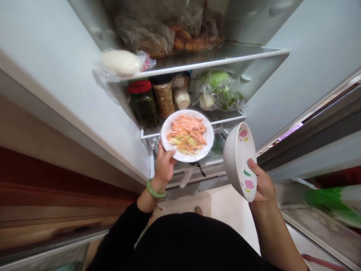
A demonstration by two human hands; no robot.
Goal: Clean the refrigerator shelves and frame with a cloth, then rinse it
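Observation:
My left hand (164, 165), with a green bangle on its wrist, grips the near rim of a white plate (208, 140) piled with orange and pale green vegetable strips (187, 134). The plate hovers in front of the open fridge's middle shelf (225, 119). My right hand (262, 184) holds a white bowl (239, 160) with pink flower marks, tipped on its side, thumb on the inside of its rim, to the right of the plate.
On the middle shelf stand a red-lidded dark jar (143, 102), a brown jar (164, 97), a small white-based jar (181, 92) and bagged greens (218, 90). The top shelf (214, 57) carries a bagged white lump (121, 62) and bagged brown food (186, 37). The fridge door (318, 158) stands open right.

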